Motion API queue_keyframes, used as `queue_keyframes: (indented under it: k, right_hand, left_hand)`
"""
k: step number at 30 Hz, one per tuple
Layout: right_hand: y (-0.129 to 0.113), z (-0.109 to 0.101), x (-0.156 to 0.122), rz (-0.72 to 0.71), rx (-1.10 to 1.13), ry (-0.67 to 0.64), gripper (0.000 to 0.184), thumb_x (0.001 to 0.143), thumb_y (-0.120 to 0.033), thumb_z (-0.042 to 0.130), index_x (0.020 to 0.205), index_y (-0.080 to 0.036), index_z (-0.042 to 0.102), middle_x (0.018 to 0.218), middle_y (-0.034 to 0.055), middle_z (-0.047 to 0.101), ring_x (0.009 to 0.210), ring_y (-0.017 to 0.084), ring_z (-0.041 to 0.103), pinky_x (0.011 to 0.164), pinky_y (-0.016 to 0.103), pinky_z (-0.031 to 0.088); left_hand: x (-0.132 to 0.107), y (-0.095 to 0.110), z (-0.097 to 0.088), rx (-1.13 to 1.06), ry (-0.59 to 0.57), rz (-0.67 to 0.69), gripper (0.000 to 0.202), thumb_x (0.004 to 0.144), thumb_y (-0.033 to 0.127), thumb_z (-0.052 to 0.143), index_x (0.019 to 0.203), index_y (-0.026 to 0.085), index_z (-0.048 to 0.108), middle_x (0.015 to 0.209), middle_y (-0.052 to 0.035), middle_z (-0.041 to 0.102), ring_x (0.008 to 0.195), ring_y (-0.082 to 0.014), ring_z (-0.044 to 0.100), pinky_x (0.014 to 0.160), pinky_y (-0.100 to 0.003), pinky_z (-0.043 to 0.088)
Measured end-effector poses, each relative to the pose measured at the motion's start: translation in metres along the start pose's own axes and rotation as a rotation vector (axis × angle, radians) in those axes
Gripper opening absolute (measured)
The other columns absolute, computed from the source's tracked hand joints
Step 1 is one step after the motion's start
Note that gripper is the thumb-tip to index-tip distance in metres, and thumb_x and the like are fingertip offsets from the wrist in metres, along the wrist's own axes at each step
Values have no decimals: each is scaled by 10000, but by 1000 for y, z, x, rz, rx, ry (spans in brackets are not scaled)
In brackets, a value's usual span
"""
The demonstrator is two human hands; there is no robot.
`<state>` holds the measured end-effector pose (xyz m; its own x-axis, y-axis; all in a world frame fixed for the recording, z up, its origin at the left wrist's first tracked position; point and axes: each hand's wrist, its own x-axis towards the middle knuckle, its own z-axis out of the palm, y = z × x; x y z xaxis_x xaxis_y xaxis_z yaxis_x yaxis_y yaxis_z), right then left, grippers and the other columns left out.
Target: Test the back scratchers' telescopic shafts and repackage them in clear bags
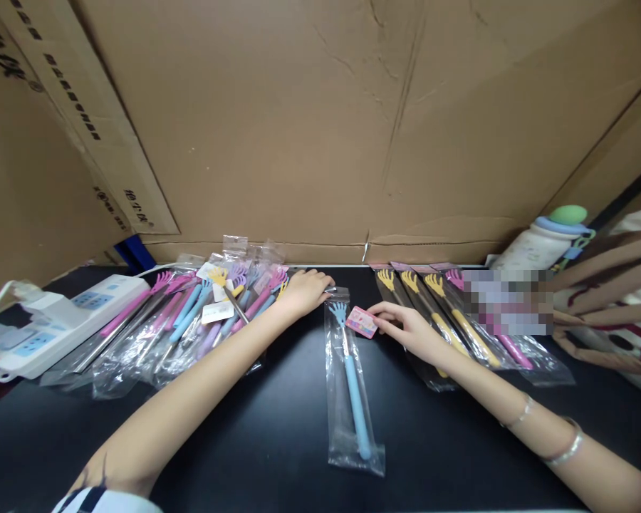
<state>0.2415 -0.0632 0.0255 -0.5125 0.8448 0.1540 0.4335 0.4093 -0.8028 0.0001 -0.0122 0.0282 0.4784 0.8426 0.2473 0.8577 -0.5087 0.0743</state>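
Backscratcher (357, 402) with a blue handle, lying lengthwise in a clear bag (337, 427) on the black tabletop (229, 456), between separated hands.
Head view: pinching a pink card (362, 322) in the right hand (409, 331), just beside the claw; resting the left hand (308, 291) by the bag's upper end, not showing whether gripping it; probably handling as light and stiff, inside limp, slippery film; offering the handle's middle as the surest hold; leaving room towards the near edge; being flanked by a bagged pile (192, 313) leftward, a bagged row (462, 320) rightward, cardboard (278, 142) behind.
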Motion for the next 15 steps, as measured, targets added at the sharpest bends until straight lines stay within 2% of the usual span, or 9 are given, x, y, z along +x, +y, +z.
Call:
queue_keyframes:
  k: [5,10,15]
  right_hand:
    - [-4,-1,0,-8,51,-24,358,867,-397,512,1149,-186,575,979,58,673,794,164,625,726,292,493]
    - [-3,-2,3,-42,11,-13,399,890,-360,475,1260,-220,526,1021,47,675,824,169,640,773,314,502]
    - [-8,-6,14,-129,-133,33,253,891,-304,462,1061,-232,635,1061,35,666,973,190,622,877,333,472]
  left_hand:
    - [-1,1,-5,-88,13,-55,188,883,246,496,988,206,647,1018,-68,677,994,-246,593,856,-336,416]
    - [-3,-4,-12,-268,46,-180,276,925,301,382,994,232,640,1018,-19,694,929,-200,629,780,-279,449]
    - [-1,-9,-11,-440,45,-257,283,914,288,363,980,221,629,975,4,709,899,-160,640,756,-240,460]
